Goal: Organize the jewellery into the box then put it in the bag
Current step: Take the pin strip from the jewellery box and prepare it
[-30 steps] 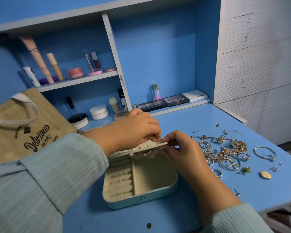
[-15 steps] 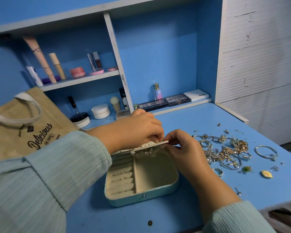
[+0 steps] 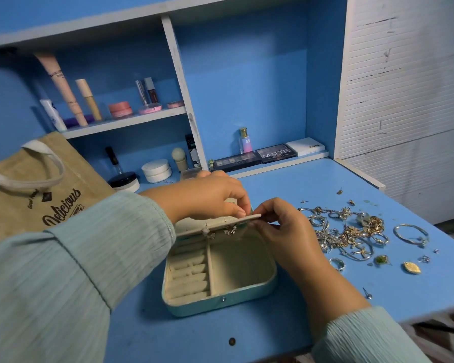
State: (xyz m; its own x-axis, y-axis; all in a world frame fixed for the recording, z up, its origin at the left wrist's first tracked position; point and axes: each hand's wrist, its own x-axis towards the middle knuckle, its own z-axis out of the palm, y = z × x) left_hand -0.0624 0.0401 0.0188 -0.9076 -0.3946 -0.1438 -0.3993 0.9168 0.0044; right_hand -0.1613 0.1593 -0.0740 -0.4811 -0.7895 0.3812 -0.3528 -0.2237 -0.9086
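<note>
At six o'clock on the blue desk the box is seen lying open, its lid held up between both hands. The left hand is curled over the lid's top edge from behind, fingertips pinching it; the right hand pinches the lid's right end, and something small may be pressed there — it cannot be made out. Two small butterfly studs are fixed to the lid's inner face. The ring rolls and the large compartment are seen without jewellery. The heap of jewellery lies at three o'clock of the box, well apart from it, with a bangle, a gold pendant and a loose stud scattered beyond. The bag stands at nine o'clock. Little of the task is judged done. A stud or its backing could be dropped into the box or onto the desk if the pinch slips; the lid could be pushed too far back; loose pieces near the desk's right edge could be swept off by a sleeve. "Delicious" is printed on the bag, and "MATTE" is read on a palette at twelve o'clock; other labels are too small to read.
</note>
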